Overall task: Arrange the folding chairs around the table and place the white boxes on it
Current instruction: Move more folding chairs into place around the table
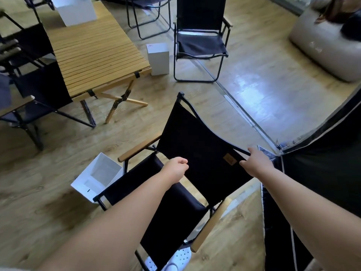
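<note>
A black folding chair with wooden armrests stands tilted right in front of me. My left hand grips the lower edge of its fabric back near the seat. My right hand holds the back's top bar at its right corner. The slatted wooden table stands at the upper left with one white box on its far end. A second white box stands on the floor by the table's right corner. A third white box lies on the floor left of my chair.
Another black chair stands open beyond the table's right side, one more behind it. Black chairs crowd the table's left side. A grey beanbag sits at upper right; a dark tent wall rises on my right.
</note>
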